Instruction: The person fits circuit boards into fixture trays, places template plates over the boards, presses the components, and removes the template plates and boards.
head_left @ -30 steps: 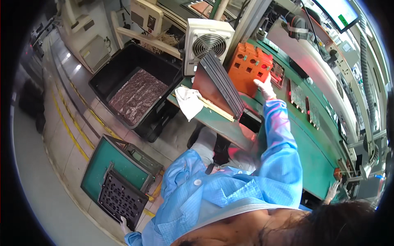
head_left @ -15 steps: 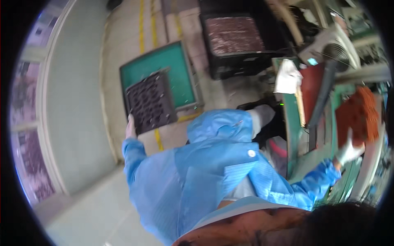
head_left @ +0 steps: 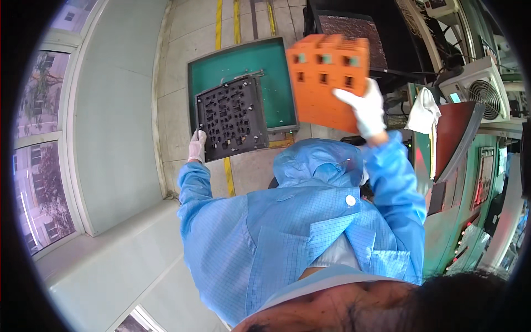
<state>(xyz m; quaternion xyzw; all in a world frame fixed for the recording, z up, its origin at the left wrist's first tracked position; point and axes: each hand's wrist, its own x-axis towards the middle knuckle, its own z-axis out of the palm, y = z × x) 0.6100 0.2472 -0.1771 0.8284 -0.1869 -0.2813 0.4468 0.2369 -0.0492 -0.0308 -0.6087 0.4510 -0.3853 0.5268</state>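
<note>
My left hand (head_left: 197,146), in a white glove, grips the near left edge of a dark grey tray (head_left: 258,134) with rows of cut-out pockets. This tray lies on a green sheet (head_left: 278,94) framed by a raised grey rim, overlapping its near edge. To the right, my gloved right hand (head_left: 367,110) is closed on an orange slab-like piece (head_left: 323,102) with rectangular holes and a notched far edge. The orange piece is held up in the air, apart from the dark tray. My right fingers behind it are hidden; the thumb shows on its face.
A black bin (head_left: 318,16) with a brownish panel (head_left: 354,34) stands beyond the orange piece. At right are a bench with a white cloth (head_left: 425,110), a dark red board (head_left: 456,135) and a white fan unit (head_left: 481,91). A pale wall (head_left: 119,110) runs along the left.
My right hand has moved from the bench at far right to the middle, bringing the orange piece with it. My left hand keeps hold of the dark tray's edge. The view has shifted.
</note>
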